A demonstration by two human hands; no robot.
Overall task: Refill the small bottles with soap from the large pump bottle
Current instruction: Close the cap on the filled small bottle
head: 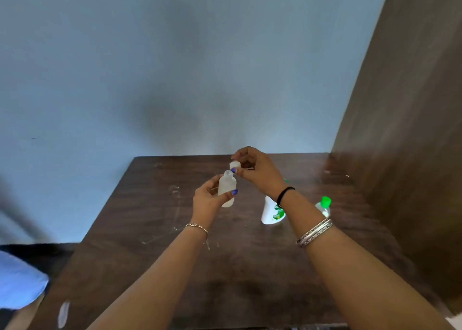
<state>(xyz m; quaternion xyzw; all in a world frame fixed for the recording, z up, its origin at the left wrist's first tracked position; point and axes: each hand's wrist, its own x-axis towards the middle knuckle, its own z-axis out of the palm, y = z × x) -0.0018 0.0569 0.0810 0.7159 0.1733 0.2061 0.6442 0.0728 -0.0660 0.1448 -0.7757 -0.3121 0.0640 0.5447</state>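
My left hand (208, 199) grips a small frosted white bottle (227, 188) upright above the table, its threaded neck uncovered. Just above and right of the neck, my right hand (255, 167) pinches the bottle's white cap (235, 165) between thumb and fingers. The large white pump bottle (271, 213) with a green label stands on the table behind my right wrist, its pump head mostly hidden. Another small clear bottle with a green cap (325, 204) stands to its right, partly behind my right forearm.
The dark wooden table (155, 204) runs up to a pale blue wall at the back. A tall brown wooden panel (405, 129) borders the table's right side. A blue cloth (20, 279) lies off the table's left edge, low down.
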